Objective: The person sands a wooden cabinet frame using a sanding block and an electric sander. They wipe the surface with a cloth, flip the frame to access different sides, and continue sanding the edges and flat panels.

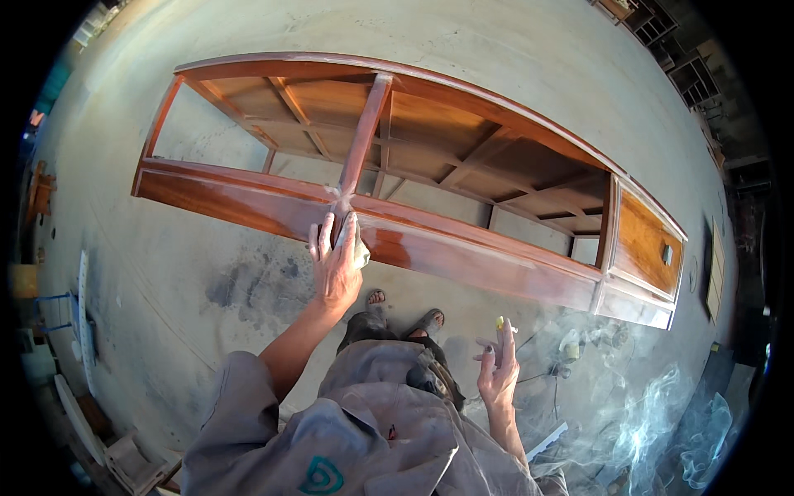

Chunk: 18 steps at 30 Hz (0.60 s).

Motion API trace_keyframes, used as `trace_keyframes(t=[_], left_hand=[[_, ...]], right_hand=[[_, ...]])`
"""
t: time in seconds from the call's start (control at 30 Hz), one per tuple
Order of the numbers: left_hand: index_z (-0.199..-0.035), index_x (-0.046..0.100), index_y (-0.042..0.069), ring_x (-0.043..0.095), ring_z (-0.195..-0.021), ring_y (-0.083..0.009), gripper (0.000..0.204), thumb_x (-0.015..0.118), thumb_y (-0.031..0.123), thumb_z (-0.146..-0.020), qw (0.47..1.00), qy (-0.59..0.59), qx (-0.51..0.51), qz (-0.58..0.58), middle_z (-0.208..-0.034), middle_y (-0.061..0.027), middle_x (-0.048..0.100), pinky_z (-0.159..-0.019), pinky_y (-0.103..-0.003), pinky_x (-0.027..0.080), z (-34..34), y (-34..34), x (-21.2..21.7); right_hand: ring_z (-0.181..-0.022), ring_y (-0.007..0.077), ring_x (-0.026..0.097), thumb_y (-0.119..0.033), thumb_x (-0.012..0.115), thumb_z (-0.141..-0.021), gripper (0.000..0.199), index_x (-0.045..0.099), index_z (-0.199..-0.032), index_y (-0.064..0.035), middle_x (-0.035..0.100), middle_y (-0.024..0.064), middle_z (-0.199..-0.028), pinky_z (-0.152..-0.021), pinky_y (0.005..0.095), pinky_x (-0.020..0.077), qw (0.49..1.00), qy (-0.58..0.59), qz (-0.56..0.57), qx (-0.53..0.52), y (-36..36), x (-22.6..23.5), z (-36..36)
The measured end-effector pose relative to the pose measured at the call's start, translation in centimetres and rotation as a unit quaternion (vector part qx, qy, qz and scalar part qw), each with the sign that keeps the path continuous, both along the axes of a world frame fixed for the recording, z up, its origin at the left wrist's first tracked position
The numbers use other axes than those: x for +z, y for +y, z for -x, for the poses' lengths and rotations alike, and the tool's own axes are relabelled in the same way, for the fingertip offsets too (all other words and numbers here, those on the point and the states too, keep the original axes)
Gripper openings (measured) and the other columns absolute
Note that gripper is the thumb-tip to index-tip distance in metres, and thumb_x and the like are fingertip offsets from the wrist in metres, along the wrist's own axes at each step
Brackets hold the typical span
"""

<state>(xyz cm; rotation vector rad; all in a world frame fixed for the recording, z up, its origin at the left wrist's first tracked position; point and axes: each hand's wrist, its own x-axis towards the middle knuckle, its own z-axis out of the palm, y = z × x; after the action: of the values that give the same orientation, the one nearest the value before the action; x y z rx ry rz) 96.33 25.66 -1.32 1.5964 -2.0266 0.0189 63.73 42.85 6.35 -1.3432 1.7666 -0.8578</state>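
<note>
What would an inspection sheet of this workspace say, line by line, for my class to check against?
Surface: grey floor with dark stains.
Job's things: reddish-brown wooden frame with whitish patches; pale pad.
Clutter: long white strip, left; pale board, right.
Hands: left hand holds the pad, fingers at the joint below the upright post; right hand, off the frame, holds a thin white stick.
Cables: thin dark cord-like lines on the floor, nature unclear.
Surroundings: smoke, lower right; dark frames, upper right.

Pale pad (362, 255) partly behind L hand (336, 271), exact type unclear.
</note>
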Motion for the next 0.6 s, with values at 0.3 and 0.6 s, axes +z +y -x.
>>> trace_keyframes(t=[0.3,0.6], left_hand=[[-0.160,0.044,0.005,0.039,-0.153,-0.0407,0.078,0.068,-0.005,-0.087,0.972,-0.026,-0.230,-0.048,-0.148,-0.0104,0.065,-0.127,-0.065,0.024,4.6,-1.5,1.7],[-0.155,0.051,0.005,0.040,-0.153,-0.0421,0.070,0.062,-0.003,-0.087,0.875,-0.103,-0.468,-0.075,-0.150,-0.0084,0.065,-0.125,-0.065,0.029,7.9,-7.8,4.2]], right_hand=[[-0.116,0.0348,0.074,0.005,0.056,-0.094,0.074,0.034,-0.165,-0.0009,0.058,0.0283,-0.152,-0.092,0.0385,0.0609,0.987,0.087,0.045,-0.129,1.3,0.5,5.8],[-0.123,0.0396,0.069,0.006,0.060,-0.091,0.078,0.034,-0.165,-0.0019,0.058,0.0264,-0.151,-0.104,0.0437,0.0550,0.941,0.261,0.149,-0.153,-1.4,1.9,22.3]])
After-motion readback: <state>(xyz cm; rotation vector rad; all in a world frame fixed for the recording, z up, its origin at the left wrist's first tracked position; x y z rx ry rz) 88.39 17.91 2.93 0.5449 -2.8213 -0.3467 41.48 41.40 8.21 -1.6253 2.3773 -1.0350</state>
